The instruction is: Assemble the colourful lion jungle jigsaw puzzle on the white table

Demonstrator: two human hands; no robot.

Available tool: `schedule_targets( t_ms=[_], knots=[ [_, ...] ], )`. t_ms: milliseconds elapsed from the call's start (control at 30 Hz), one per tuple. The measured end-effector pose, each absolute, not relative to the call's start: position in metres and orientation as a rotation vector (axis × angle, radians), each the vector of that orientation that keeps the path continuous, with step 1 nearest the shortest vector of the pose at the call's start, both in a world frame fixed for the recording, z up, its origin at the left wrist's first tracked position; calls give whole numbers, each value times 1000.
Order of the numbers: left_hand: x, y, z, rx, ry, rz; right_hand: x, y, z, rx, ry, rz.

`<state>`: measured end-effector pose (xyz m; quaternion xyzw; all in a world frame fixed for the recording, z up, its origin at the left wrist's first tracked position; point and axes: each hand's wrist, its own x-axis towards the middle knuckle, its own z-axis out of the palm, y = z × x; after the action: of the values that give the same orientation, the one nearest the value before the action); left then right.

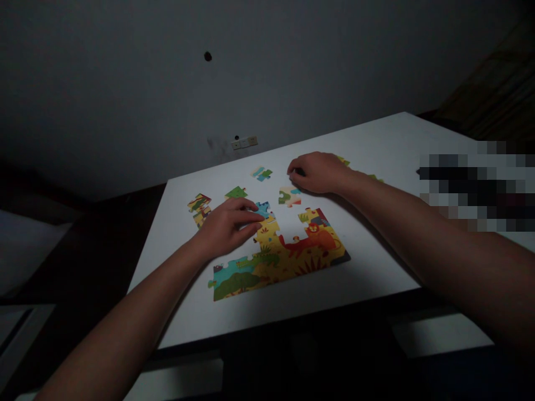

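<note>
White laminate tabletop (376, 267) fills the dim room's middle, its near edge lost in shadow and a pixelated block covering part of its right side. What lies under my right hand (320, 172) I cannot make out: the fingers are curled down onto the surface at the far side, and slivers of green and yellow card peek out behind the wrist, too hidden to identify, so I cannot tell whether that hand grips anything.

Near the table's front sits the partly assembled cardboard jigsaw (284, 253), bright yellow with an orange lion, green foliage and a blue patch at its lower left, its upper edge still jagged. My left hand (228, 225) rests on its top left corner, fingers extended and pressing a small blue puzzle piece (264, 210) flat against the assembled section rather than closing around it.

Loose pieces lie beyond: a red, green and yellow one (199, 205) at left, a green one (236, 192), a white, green and red one (290, 196), and a small blue-green one (262, 174) farthest back.
</note>
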<state>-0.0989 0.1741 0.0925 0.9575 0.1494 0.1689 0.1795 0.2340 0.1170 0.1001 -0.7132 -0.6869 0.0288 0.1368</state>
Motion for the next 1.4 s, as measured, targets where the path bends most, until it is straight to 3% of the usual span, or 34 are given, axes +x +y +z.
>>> schedule_targets(
  t_ms=[600,933,1233,1400],
  knots=[
    [-106,179,99,2726,327,383,232,114,105,-2041,-2017,84],
    [-109,180,103,2764,252,364,227,103,117,-1787,-2227,369],
    [-111,180,106,2824,187,344,240,112,112,-2186,-2022,58],
    [-111,180,105,2834,186,341,243,113,113,-2076,-2017,122]
  ],
)
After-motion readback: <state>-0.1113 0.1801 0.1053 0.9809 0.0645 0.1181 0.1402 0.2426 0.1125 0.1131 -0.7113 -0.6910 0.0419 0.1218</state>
